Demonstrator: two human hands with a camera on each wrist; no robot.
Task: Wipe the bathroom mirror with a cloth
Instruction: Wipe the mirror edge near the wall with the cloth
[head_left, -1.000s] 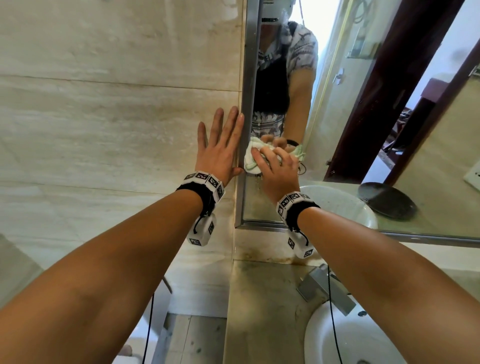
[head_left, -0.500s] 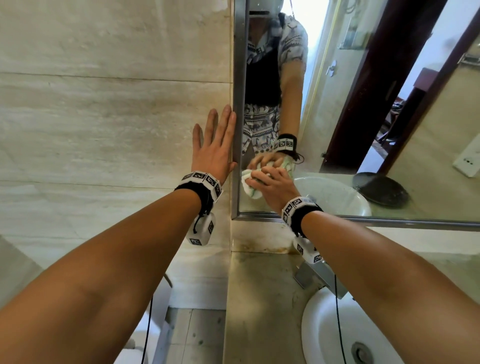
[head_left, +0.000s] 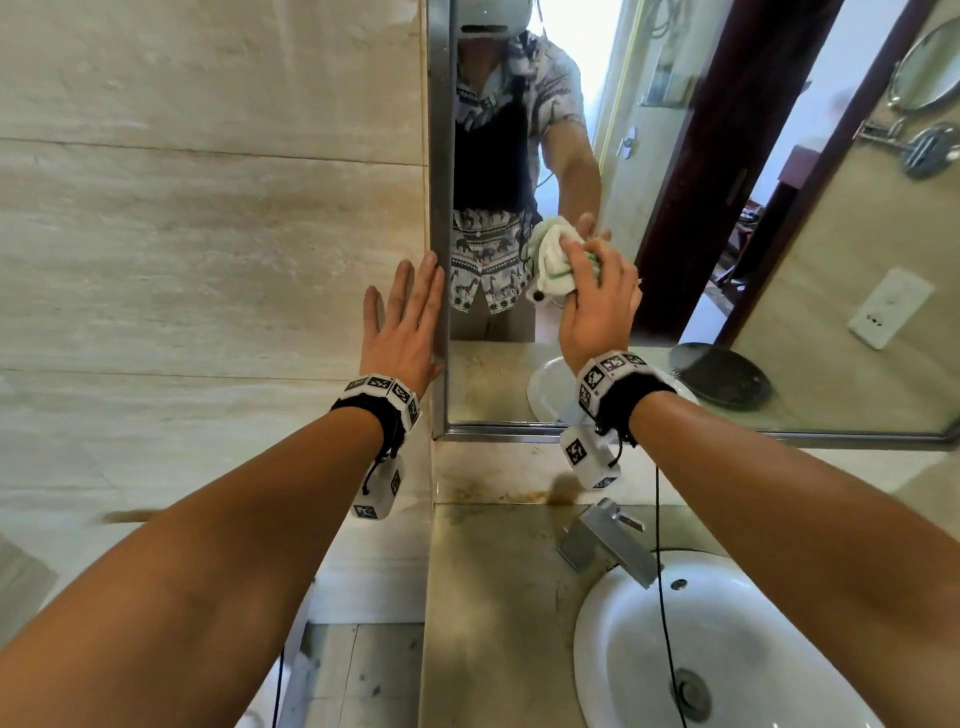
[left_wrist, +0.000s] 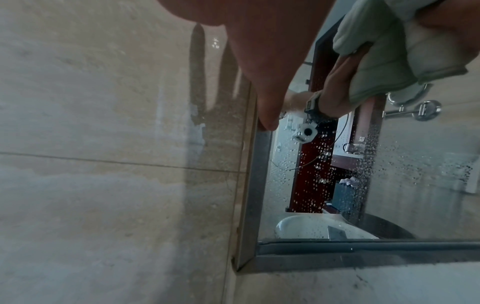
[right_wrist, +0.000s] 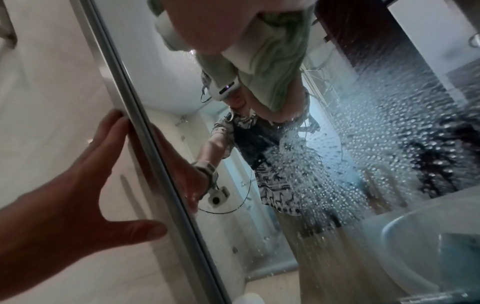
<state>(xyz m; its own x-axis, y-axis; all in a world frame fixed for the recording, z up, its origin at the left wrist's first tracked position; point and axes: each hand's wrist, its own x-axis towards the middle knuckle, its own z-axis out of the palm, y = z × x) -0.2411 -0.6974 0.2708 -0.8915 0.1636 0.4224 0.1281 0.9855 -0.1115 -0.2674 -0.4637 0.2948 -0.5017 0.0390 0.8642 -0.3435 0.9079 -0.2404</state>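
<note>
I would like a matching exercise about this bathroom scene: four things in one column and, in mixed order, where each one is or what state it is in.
Things:
1. cloth
2. left hand
3. tap
4. mirror

Places or states:
A. flat on the tiled wall, fingers straight, beside the mirror frame
B. on the counter behind the white basin
C. bunched in the right hand, pressed to the glass
D. covered with water drops low down

Pairs: 1-C, 2-A, 3-B, 4-D
</note>
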